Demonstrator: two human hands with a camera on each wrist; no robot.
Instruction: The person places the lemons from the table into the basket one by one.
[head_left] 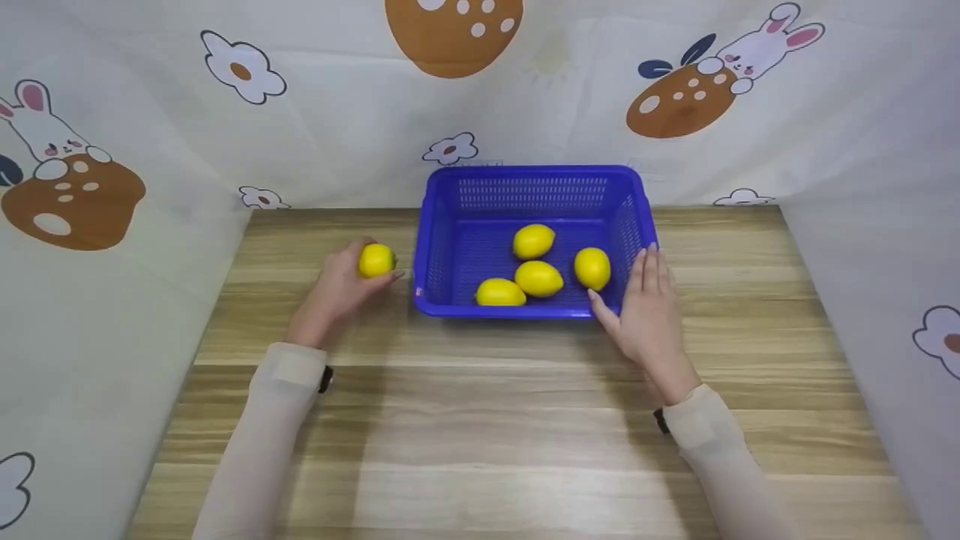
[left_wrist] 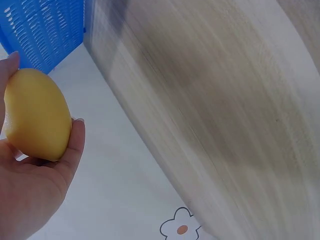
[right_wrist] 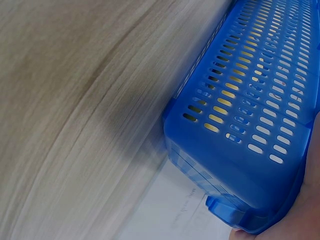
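Note:
My left hand (head_left: 341, 281) holds a yellow lemon (head_left: 376, 260) between thumb and fingers, just left of a blue plastic basket (head_left: 491, 311). The left wrist view shows this lemon (left_wrist: 39, 115) up close in the hand (left_wrist: 37, 185), fingers curled about it. Inside the basket lie several more lemons (head_left: 538, 279), toward its front and right. My right hand (head_left: 651, 319) rests against the basket's front right corner, its fingers straight along the right rim and the thumb over the front rim. In the right wrist view, the slotted basket wall (right_wrist: 250, 100) hides most of the lemons.
A wood-grain table (head_left: 480, 420) lies under the basket and arms. Behind it and at both sides hangs a pale cloth (head_left: 337, 112) printed with rabbits and flowers. The basket stands near the table's back edge.

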